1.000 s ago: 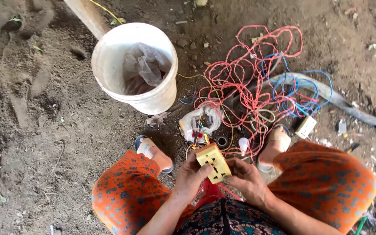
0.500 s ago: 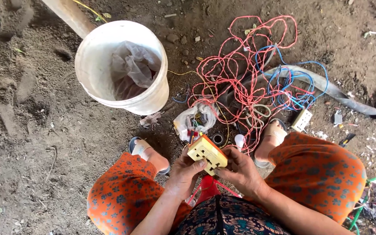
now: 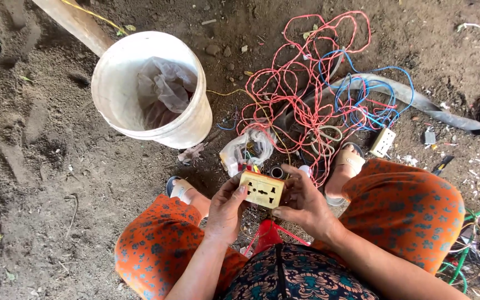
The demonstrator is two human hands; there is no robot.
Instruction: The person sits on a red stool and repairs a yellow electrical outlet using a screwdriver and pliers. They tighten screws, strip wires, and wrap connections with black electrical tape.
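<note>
Yellowed plastic socket plate (image 3: 261, 189), rectangular with dark pin holes, now lies nearly level between both hands, where half a second ago it sat tilted. Left hand (image 3: 226, 208) grips its left edge, fingers curled closed around it; right hand (image 3: 301, 204) pinches the right edge likewise. Above, the tangled red and blue wire (image 3: 312, 94) and the white plastic bucket (image 3: 190, 125) rest on the dirt as before.
</note>
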